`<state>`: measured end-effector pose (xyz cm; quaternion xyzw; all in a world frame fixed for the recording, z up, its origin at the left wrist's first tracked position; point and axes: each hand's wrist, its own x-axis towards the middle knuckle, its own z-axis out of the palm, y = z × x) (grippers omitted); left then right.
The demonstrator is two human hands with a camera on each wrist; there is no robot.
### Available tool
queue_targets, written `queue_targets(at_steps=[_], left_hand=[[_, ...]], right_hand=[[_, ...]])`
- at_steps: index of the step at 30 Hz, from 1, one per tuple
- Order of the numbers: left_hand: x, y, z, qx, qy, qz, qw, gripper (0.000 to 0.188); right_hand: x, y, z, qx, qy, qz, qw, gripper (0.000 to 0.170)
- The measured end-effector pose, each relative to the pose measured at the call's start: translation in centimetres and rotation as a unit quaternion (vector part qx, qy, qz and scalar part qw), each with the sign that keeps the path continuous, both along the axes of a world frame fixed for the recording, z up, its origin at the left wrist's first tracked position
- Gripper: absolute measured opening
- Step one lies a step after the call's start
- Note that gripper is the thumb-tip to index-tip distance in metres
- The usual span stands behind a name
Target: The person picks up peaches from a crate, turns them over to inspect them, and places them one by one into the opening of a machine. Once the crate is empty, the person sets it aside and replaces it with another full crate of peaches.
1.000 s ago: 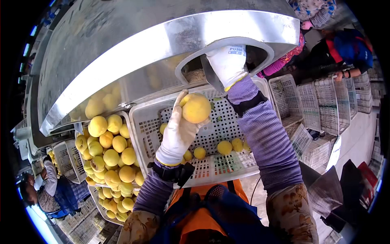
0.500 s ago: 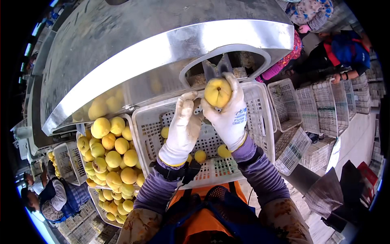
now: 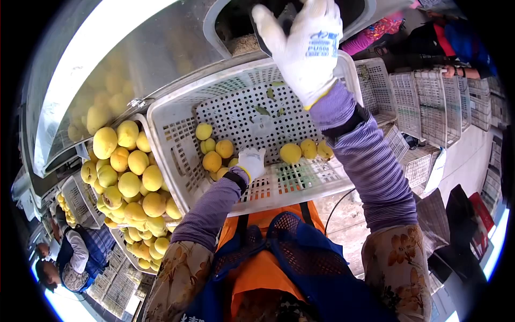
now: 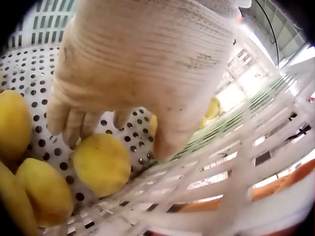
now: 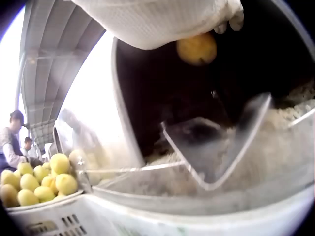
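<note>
Yellow fruit (image 5: 197,50) beneath right grip (image 5: 162,22)

Right hand (image 3: 307,51): is being cropped by the head view's top edge.
Fruit (image 5: 197,50): is showing blurred, partly hiding behind that hand.
Left hand (image 4: 140,64): its wrist view's top is cropping it.

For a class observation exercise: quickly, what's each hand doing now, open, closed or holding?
Left hand: open, nothing visibly held, near fruit in the crate.
Right hand: cannot tell whether it grips the blurred yellow fruit under it.
</note>
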<state>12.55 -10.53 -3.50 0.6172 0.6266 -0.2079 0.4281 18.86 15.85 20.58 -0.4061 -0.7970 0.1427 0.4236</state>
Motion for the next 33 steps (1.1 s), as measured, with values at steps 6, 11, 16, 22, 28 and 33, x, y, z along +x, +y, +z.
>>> queue_targets(at_steps=[6,11,16,22,28,33], left_hand=[[1.0,-2.1,-6.2,-0.006,0.033,-0.017,0.999,0.049],[-3.5,1.8,-1.7,-0.108,-0.056,0.39,0.913,0.076],[-6.2,3.2,6.7,-0.103,-0.666,0.636,0.378,0.068],[-3.5,8.5,22.8,0.081,-0.722,0.568,0.386,0.081],[-3.9,11.3,26.3,0.156,-0.709,0.555,0.405,0.086],[-4.6,8.8,21.1,0.054,-0.686,0.614,0.388,0.079]], right_hand=[[8.1,-15.2,-21.0,-0.304,-0.514,0.167,0.785,0.042],[9.7,-15.3,-27.0,-0.466,-0.545,0.308,0.626,0.071],[9.0,-10.8,-14.2,-0.541,-0.112,0.307,0.775,0.088],[6.2,-11.3,-0.1,-0.221,-0.008,0.109,0.969,0.095],[2.7,-3.9,2.4,-0.145,0.083,-0.003,0.986,0.079],[0.6,-0.2,-4.1,-0.022,-0.035,-0.038,0.998,0.079]])
